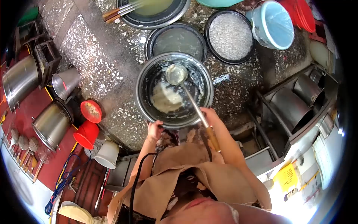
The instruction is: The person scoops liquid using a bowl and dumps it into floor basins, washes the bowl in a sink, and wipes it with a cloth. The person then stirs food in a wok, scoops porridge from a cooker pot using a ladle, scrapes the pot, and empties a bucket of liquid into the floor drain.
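Observation:
A deep metal basin (143,108) is in front of my body, with a pale, wet mass (166,98) at its bottom and white smears on its inner wall. My left hand (155,129) is closed on the near left of its rim, thumb on top. On the near right, my right hand (211,115) grips the rim; its fingers are partly hidden under the basin. A ladle (176,74) leans inside, bowl toward the far wall. Its wooden handle (213,139) sticks out past the near rim, beside my right hand and over my forearm.
Beyond the basin stand a tub of cloudy liquid (178,42), a larger tub (164,23) with brushes (119,13) on its rim, a tub of white grains (231,35) and a blue lined bucket (276,26). Metal pots (54,123) and red containers (87,134) are left; a metal rack (274,112) is right.

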Motion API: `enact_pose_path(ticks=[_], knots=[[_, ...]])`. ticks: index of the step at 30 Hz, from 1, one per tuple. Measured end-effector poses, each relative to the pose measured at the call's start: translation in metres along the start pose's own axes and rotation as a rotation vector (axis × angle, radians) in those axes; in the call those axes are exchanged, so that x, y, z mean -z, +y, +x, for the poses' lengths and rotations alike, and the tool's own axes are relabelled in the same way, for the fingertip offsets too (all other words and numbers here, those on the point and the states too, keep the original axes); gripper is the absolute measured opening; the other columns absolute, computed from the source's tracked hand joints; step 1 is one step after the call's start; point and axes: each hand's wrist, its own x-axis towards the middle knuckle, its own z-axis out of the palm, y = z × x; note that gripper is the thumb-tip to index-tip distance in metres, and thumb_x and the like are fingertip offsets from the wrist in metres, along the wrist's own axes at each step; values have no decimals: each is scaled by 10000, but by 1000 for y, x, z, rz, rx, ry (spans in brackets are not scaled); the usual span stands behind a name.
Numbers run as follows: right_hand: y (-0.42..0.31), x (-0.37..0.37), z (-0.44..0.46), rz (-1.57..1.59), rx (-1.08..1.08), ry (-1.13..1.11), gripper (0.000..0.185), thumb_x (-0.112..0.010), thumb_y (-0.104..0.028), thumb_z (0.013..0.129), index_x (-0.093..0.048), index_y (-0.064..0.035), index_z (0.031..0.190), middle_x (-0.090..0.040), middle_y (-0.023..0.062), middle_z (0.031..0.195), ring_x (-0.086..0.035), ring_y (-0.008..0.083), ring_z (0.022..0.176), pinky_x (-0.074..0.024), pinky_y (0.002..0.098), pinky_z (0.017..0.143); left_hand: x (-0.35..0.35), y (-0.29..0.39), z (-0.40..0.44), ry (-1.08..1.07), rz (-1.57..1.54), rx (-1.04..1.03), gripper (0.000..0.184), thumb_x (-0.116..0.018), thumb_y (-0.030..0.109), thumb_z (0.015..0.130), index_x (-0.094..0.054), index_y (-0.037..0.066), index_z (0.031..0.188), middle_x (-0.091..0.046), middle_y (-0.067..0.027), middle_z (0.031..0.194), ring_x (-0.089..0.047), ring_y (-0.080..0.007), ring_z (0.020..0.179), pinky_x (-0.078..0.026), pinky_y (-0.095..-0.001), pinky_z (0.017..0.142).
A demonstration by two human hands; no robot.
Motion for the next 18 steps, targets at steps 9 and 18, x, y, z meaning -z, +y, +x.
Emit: enact_pose_path(ticks=[9, 18], knots=[[-23, -2, 37, -90, 190, 110, 422, -610, -99, 746, -416, 97, 1065, -534, 175, 828, -565, 203, 643, -453, 325, 499, -17, 10, 52, -55, -32, -11, 348, -576, -20, 703, -380, 47, 983, -520, -90, 838, -533, -220, 759, -470, -359, 586], [-147, -105, 84, -19, 516, 131, 181, -590, -73, 748, -484, 7, 871, -580, 101, 742, -561, 153, 587, -475, 260, 464, -97, 131, 165, -166, 134, -360, 272, -579, 4, 777, -426, 26, 1001, -543, -93, 854, -567, -200, 764, -530, -332, 681]])
